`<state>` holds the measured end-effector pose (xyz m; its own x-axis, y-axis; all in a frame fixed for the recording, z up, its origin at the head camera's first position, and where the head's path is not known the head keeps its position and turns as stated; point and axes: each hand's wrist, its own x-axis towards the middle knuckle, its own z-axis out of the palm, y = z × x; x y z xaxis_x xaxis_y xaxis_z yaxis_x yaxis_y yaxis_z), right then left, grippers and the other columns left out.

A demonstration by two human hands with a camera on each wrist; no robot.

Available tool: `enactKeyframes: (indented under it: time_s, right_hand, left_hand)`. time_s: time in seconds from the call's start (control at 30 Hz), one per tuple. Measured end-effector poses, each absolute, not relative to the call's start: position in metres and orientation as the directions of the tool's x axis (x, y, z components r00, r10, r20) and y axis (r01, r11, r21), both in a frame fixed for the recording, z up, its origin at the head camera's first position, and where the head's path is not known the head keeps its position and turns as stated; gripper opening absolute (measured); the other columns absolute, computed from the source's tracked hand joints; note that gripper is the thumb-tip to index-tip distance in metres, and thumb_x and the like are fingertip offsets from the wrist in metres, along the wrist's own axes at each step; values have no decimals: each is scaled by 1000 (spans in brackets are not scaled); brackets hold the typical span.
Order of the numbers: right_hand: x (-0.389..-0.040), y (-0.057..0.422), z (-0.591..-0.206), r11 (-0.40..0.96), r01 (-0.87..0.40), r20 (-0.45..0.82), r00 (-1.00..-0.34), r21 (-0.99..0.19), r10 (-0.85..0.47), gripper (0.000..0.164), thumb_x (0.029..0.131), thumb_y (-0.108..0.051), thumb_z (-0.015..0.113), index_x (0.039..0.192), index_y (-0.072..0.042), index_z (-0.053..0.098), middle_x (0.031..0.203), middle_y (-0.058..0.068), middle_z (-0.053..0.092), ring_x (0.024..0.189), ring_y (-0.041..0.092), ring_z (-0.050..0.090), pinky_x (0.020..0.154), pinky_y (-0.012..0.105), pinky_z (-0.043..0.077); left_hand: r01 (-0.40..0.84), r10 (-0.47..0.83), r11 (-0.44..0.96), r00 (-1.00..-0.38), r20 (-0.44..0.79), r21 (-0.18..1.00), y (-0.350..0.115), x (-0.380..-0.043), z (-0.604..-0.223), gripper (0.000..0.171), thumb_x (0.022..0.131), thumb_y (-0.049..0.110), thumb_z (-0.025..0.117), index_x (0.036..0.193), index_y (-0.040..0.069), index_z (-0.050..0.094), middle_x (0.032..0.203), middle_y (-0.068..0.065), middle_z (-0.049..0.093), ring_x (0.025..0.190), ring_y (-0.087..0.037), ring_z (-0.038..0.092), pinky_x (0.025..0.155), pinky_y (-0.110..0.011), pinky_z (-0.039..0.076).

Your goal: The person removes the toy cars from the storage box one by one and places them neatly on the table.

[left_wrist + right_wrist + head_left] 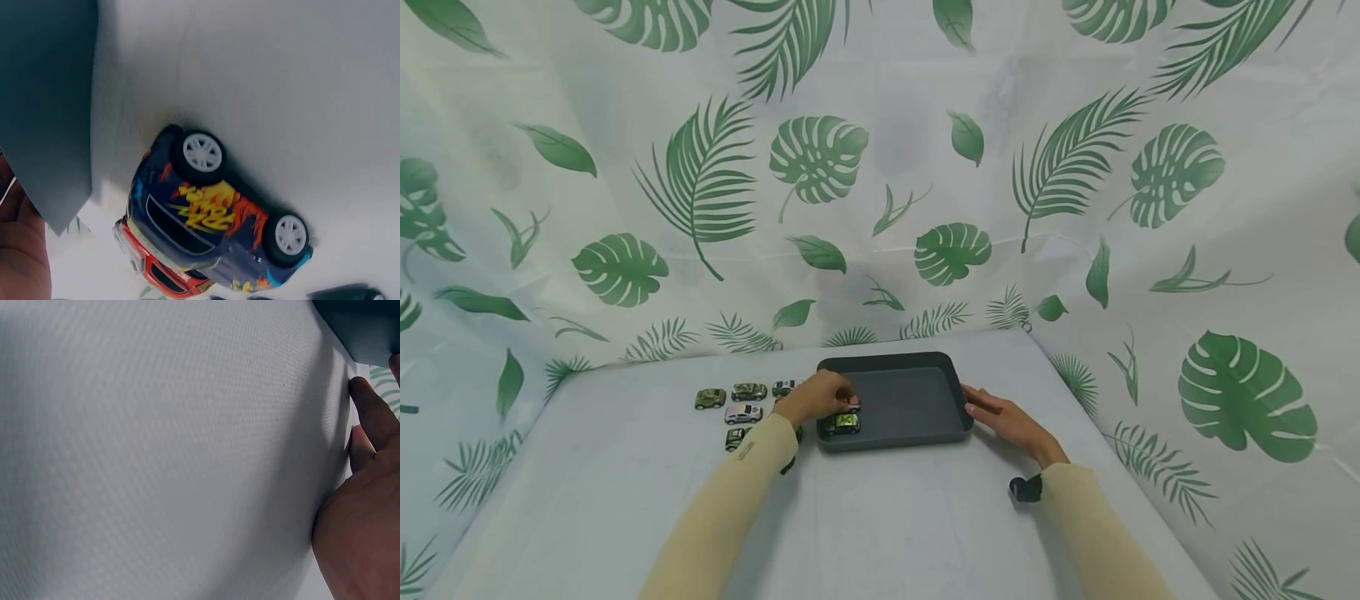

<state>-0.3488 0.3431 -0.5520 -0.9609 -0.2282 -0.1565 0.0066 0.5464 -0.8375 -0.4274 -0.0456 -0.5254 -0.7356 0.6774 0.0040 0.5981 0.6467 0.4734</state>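
Note:
A dark grey rectangular tray (917, 400) lies on the white table. My left hand (814, 397) reaches over its left rim and pinches a small reddish toy car (853, 403), mostly covered by the fingers. Just in front of that car, a yellow-green toy car (842, 424) sits in the tray's near left corner. My right hand (1011, 423) touches the right rim with its fingers extended. The left wrist view shows a dark blue toy car with flame markings (206, 212) beside the tray, and a red toy car (165, 278) behind it.
Left of the tray stand several more toy cars, among them a camouflage one (710, 398), a pale pink-white one (743, 414) and a black-and-white one (783, 387). Some are partly hidden by my left arm. A leaf-printed cloth (895, 150) hangs behind the table.

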Motion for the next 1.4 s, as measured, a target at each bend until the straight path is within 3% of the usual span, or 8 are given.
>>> enactKeyframes:
  time_s: [0.57,0.73,1.4]
  right_hand:
    - [-347,340,-548,551,-1,-154,-960,-835,-235,64,113,-36,58,169,-12,36,174,19,24,162,43,3,126,66,7]
    - [-347,340,-550,559,-4,-154,-959,-829,-236,64,113,-36,57,169,-12,36,174,19,24,162,44,3,127,66,7]
    - [-347,340,-549,559,-2,-159,-958,-829,-240,64,114,-36,56,169,-13,35,174,17,23,162,43,2,126,67,5]
  left_hand:
    - [520,575,553,-803,153,651,-65,-424,-514,24,101,7,74,125,4,78,118,-8,77,109,-24,72,93,-41,60]
    - [487,549,556,-824,143,673,-75,-421,-506,25,102,7,74,127,3,77,120,-10,76,109,-25,72,92,-43,59]
    - [414,456,674,-885,95,612,-140,-415,-495,28,105,8,70,131,-2,73,127,-16,73,120,-36,68,101,-53,55]
